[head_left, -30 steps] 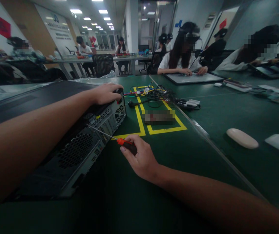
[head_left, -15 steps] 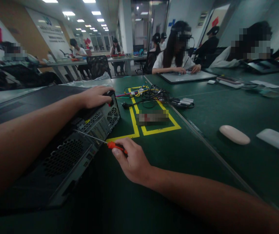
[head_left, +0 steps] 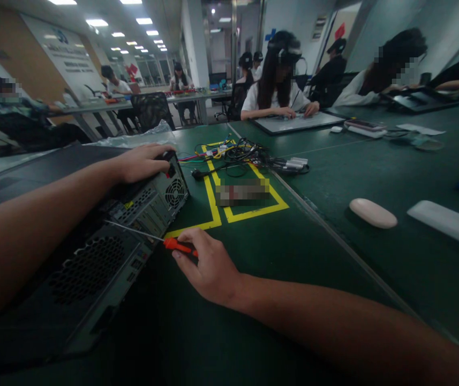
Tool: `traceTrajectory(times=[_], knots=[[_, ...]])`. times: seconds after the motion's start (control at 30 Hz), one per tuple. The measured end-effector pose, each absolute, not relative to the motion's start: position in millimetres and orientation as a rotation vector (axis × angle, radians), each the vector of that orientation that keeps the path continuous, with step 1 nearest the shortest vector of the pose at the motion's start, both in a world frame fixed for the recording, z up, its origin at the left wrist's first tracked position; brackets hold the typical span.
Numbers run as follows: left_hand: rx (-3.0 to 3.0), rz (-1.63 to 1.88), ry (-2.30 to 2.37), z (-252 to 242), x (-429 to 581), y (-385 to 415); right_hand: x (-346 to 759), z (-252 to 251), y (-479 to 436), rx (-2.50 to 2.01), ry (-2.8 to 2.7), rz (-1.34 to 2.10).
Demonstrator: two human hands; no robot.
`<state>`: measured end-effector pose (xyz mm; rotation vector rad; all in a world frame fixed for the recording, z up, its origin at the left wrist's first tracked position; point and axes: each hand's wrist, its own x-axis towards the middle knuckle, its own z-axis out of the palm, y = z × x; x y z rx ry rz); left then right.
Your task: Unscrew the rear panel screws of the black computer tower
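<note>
A dark computer case point(head_left: 144, 236) lies on the left, its back with vent holes and slots facing me. My left hand point(head_left: 143, 161) rests on the case's top near the far rear corner, fingers stretched out and the thumb by a small red part point(head_left: 170, 172). My right hand point(head_left: 209, 265) is closed on the orange handle of a screwdriver point(head_left: 177, 245). The long thin shaft points left across the back of the case, above the large round vent grille point(head_left: 88, 268). Whether the tip touches the case, I cannot tell.
Beyond the case lies a tangle of cables point(head_left: 245, 154). A blurred-out item point(head_left: 243, 192) sits inside yellow tape point(head_left: 257, 212) on the green table point(head_left: 313, 316). To the right are a pinkish oval case point(head_left: 373, 213) and a white bar point(head_left: 446, 222). Other people work across the table.
The view has swung slightly right, so everything appears further left. The screwdriver tip has shifted a little left along the case back. My left hand stays on the case.
</note>
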<state>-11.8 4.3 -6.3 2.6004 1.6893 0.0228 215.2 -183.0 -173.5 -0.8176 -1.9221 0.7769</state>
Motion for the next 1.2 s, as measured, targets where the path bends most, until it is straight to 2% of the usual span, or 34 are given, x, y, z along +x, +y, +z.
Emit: traceTrajectory(times=[0.87,1.2], knots=[[2.634,0.095,1.665,-11.0,-20.2,15.5,217.9,-167.1,-183.6,-0.862,-1.895,0.677],[2.637,0.103,1.684,-11.9,-18.9,18.2,215.5,-169.6,-185.9,-0.842,-1.865,0.792]])
